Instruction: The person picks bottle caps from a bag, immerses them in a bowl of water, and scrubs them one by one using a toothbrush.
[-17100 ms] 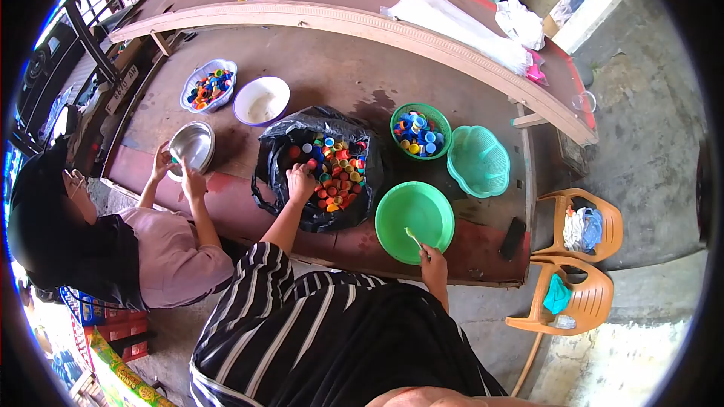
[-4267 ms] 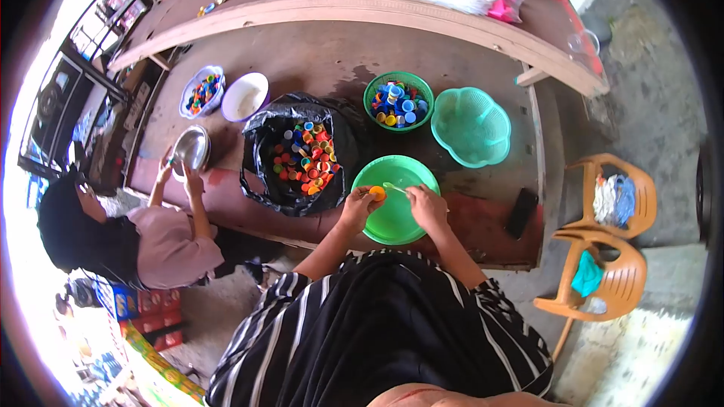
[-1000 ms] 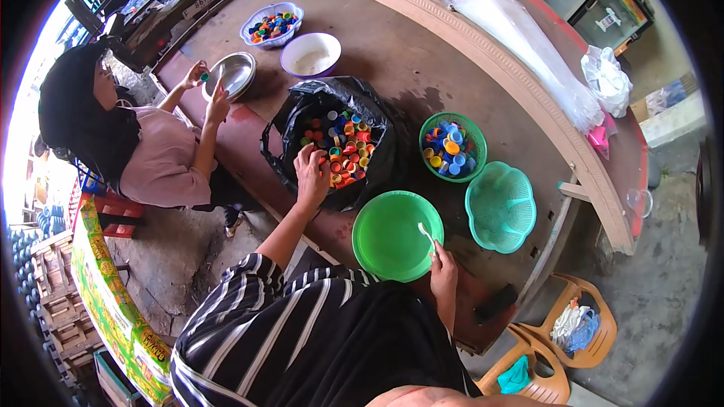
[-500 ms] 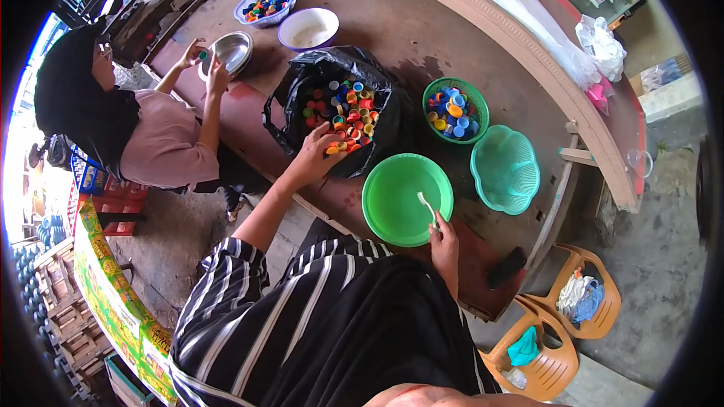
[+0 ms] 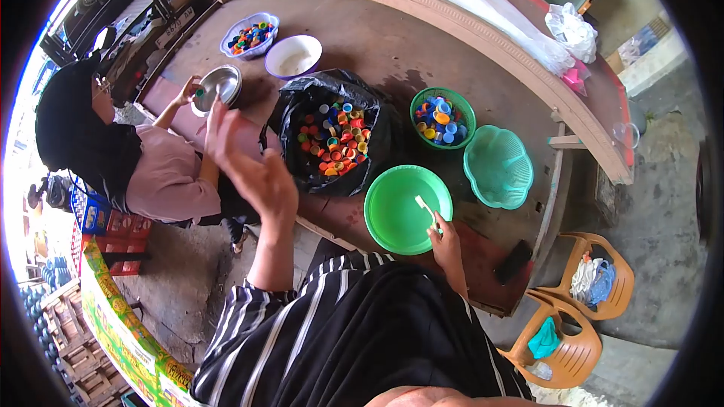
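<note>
My right hand (image 5: 445, 243) grips a white toothbrush (image 5: 424, 205), its bristle end over the green basin (image 5: 378, 215). My left hand (image 5: 255, 169) is raised left of the black plastic bag (image 5: 388, 132). Its fingers are stretched out, a little smeared by motion, and I see nothing in them. Inside the open bag lie many bottle caps (image 5: 335, 139) in red, orange, yellow, blue and white. A green basket (image 5: 471, 130) behind the basin holds mostly blue caps. Beside it stands a turquoise basket (image 5: 483, 188).
A person (image 5: 162, 166) at the left holds a green cap by a metal bowl (image 5: 230, 83). Farther back are a white-purple bowl (image 5: 292, 56) and a basin of caps (image 5: 249, 36). A black phone-like object (image 5: 514, 260) lies at the table's right edge, near orange chairs (image 5: 566, 354).
My left hand has left the caps in the bag and moved up and left. My right hand still holds the toothbrush over the basin. The view has shifted slightly.
</note>
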Motion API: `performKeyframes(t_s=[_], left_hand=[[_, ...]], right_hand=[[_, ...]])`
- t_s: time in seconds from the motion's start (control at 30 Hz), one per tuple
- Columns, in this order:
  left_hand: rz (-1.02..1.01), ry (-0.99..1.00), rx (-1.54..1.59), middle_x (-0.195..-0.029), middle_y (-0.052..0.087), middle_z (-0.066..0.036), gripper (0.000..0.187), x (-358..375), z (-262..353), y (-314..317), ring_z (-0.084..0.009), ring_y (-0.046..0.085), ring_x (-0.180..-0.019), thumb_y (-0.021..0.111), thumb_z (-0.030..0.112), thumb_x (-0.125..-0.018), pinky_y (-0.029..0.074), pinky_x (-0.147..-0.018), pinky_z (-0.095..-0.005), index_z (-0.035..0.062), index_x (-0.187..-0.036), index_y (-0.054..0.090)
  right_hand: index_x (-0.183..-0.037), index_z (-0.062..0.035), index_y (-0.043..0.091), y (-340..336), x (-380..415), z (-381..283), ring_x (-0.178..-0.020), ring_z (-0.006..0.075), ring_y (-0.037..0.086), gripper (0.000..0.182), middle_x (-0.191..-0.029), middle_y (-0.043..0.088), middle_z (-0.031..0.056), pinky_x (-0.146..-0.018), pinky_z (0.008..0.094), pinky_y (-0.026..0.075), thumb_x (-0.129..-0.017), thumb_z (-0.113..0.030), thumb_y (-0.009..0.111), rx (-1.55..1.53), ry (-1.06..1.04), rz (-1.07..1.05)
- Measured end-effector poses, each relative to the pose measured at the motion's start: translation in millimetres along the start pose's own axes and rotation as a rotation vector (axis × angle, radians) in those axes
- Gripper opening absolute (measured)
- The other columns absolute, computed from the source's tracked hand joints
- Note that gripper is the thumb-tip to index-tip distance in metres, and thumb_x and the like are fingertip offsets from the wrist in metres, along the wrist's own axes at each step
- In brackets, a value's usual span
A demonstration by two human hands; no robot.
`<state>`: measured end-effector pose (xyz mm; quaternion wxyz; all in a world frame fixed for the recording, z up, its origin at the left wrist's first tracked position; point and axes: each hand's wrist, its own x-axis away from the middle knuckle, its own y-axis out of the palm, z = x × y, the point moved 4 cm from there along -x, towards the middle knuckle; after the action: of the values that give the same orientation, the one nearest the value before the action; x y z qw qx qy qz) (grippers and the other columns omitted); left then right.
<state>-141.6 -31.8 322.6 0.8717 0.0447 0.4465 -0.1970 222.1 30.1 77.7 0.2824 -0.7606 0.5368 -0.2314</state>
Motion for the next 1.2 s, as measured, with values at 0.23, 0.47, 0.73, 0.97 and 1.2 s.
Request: performKeyframes(t_s=[0.23, 0.47, 0.73, 0.97, 1.2], left_hand=[[0.759, 0.568, 0.413, -0.142, 0.037, -0.011, 0.068, -52, 105, -73, -0.0321, 0.034, -0.133, 0.06, 0.008, -0.082, 0.022, -0.109, -0.0658, 0.0165, -0.142, 0.03], [0.921, 0.737, 0.223, -0.13, 0.038, -0.007, 0.071, -72, 146, -115, -0.0285, 0.026, -0.131, 0.062, 0.004, -0.063, 0.011, -0.108, -0.0644, 0.0217, -0.13, 0.044], [0.727, 0.691, 0.531, -0.127, 0.04, -0.007, 0.065, -61, 149, -139, -0.0255, 0.028, -0.128, 0.058, 0.002, -0.063, 0.014, -0.106, -0.0577, 0.019, -0.124, 0.045], [0.644, 0.654, 0.761, -0.121, 0.046, -0.006, 0.053, -47, 144, -150, -0.0217, 0.036, -0.122, 0.056, 0.003, -0.067, 0.021, -0.103, -0.0493, 0.0162, -0.118, 0.048], [0.612, 0.636, 0.883, -0.115, 0.052, -0.005, 0.041, -42, 144, -154, -0.0178, 0.044, -0.116, 0.055, 0.005, -0.072, 0.028, -0.101, -0.041, 0.0135, -0.112, 0.051]], right_hand=[[-0.133, -0.0044, 0.051, 1, 4, -5, -0.09, 0.0354, 0.06, 0.048, -0.1, 0.058, 0.0197, -0.077, 0.0425, 0.048, -0.086, -0.012, 0.063, -0.042, 0.016, -0.015], [-0.133, -0.0031, 0.051, 6, 3, 3, -0.092, 0.0348, 0.06, 0.05, -0.101, 0.059, 0.0211, -0.079, 0.0408, 0.049, -0.085, -0.011, 0.063, -0.009, 0.002, -0.024], [-0.133, -0.003, 0.051, 4, 4, -2, -0.093, 0.035, 0.061, 0.048, -0.103, 0.059, 0.0221, -0.08, 0.0412, 0.048, -0.087, -0.013, 0.062, 0.006, 0.008, -0.045], [-0.133, -0.0038, 0.051, 6, 3, 3, -0.097, 0.0363, 0.061, 0.046, -0.108, 0.059, 0.0233, -0.082, 0.0418, 0.048, -0.088, -0.013, 0.061, 0.004, 0.014, -0.068], [-0.133, -0.0036, 0.051, 4, -1, 5, -0.098, 0.0362, 0.06, 0.047, -0.108, 0.06, 0.0229, -0.084, 0.0413, 0.048, -0.088, -0.012, 0.061, -0.001, 0.059, -0.097]])
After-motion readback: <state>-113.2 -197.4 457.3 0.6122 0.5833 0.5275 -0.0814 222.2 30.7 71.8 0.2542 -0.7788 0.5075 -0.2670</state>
